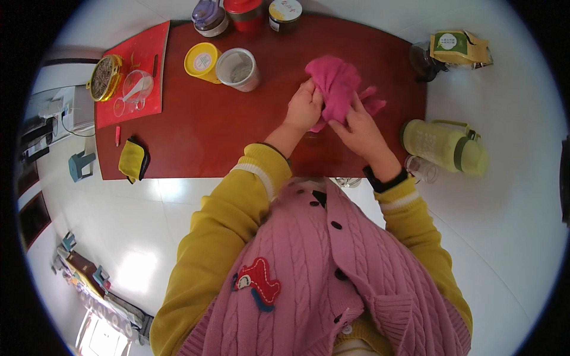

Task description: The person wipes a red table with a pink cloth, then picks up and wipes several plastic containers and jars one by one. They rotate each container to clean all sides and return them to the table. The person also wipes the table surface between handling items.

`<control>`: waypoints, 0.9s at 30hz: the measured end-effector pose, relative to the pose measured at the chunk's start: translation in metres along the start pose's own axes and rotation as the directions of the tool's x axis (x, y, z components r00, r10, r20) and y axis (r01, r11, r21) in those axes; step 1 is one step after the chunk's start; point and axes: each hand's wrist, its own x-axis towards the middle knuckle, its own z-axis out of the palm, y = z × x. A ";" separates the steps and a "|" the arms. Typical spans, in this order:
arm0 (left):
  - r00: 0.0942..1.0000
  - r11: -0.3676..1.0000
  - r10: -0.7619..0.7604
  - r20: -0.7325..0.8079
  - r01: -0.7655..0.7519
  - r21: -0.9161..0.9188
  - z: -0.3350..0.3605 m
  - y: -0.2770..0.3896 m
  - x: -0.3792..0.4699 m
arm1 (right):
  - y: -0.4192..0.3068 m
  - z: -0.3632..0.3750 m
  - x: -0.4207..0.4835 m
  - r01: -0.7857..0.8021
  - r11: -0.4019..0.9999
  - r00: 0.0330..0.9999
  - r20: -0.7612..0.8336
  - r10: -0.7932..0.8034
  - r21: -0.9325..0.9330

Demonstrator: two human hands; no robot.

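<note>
Both of my hands hold a bunched pink cloth (337, 84) above the right half of the dark red table (205, 142). My left hand (305, 106) grips its left side, fingers curled against the folds. On the other side, my right hand (359, 127) pinches the lower right of the cloth with thumb and fingers. A loose end of the cloth sticks out to the right, past the right hand's fingertips. To the left of the cloth stands an open clear plastic tub (238, 70) with a little greyish content, next to a yellow round container (201, 61).
At the back edge are a purple-lidded jar (209, 18), a red-lidded container (244, 13) and a white-lidded jar (285, 13). A red board (153, 93) carries a measuring cup. A yellow pouch (132, 159) lies front left; a green bottle (445, 144) and a glass (421, 169) are right.
</note>
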 end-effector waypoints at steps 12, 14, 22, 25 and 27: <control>0.999 0.996 -0.035 -0.009 0.034 -0.081 0.001 0.007 0.001 | 0.024 0.032 0.030 -0.272 0.960 0.928 -0.246 0.281 0.072; 0.999 0.998 -0.029 -0.027 0.028 -0.057 0.001 0.012 0.001 | 0.037 0.033 0.039 -0.490 0.848 0.829 -0.194 0.525 0.199; 0.998 0.998 -0.050 -0.040 0.051 0.036 -0.004 0.025 -0.002 | 0.024 -0.017 -0.007 -0.263 0.961 0.917 -0.332 0.223 -0.081; 0.996 0.996 -0.092 -0.009 0.092 -0.021 -0.002 0.020 -0.001 | 0.009 -0.010 0.003 0.086 0.986 0.988 -0.116 -0.103 -0.144; 0.978 0.953 -0.203 0.045 0.207 -0.219 0.000 0.007 0.004 | 0.007 0.002 0.022 0.087 0.995 0.993 -0.083 -0.090 -0.039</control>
